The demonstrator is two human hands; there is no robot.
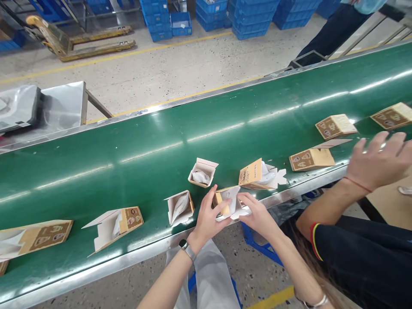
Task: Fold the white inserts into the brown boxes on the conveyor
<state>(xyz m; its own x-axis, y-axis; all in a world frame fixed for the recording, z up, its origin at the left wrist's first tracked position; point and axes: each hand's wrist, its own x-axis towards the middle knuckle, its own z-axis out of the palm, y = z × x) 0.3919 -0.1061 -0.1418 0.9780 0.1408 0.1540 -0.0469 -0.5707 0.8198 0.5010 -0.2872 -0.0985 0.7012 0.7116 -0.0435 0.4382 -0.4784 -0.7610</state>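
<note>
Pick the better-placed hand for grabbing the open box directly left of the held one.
Likely the left hand: it sits beside that open box, while the right hand lies beyond the held box. Both hold it, though.

Both hands (206, 218) on a small carton (234, 199), apparently open.

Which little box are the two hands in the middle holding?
The open box at the near edge of the green belt, between the left hand and right hand. No other box has both hands on it.
</note>
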